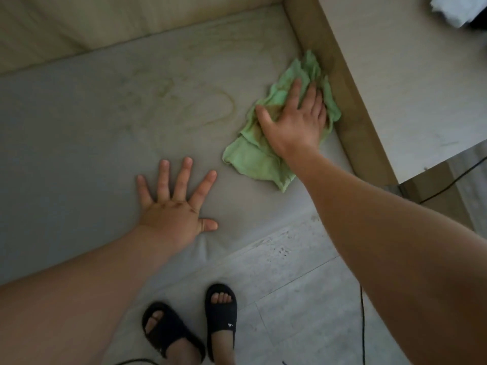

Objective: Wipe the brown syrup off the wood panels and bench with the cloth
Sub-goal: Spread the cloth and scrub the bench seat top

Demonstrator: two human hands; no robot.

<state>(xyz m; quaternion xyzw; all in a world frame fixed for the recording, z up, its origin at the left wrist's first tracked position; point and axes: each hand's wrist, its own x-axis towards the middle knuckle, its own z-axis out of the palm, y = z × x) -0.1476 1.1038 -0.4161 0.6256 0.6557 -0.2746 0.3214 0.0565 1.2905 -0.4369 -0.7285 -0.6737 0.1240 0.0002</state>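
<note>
A crumpled green cloth (253,156) with brown stains lies on the grey bench cushion (79,133), pushed against the wood side panel (340,83) at the right. My right hand (292,122) presses flat on the cloth, fingers straight and pointing toward the panel. Thin brown syrup trails (221,111) loop across the cushion to the left of the cloth. My left hand (174,204) rests flat on the cushion near its front edge, fingers spread, with brown smears on its back.
A cream backrest (105,22) runs along the far side. A pale tabletop (411,75) sits right of the panel, with a white object (453,9) at its far corner. Below are the tiled floor (303,299), my feet in black sandals (221,314) and a black cable (363,325).
</note>
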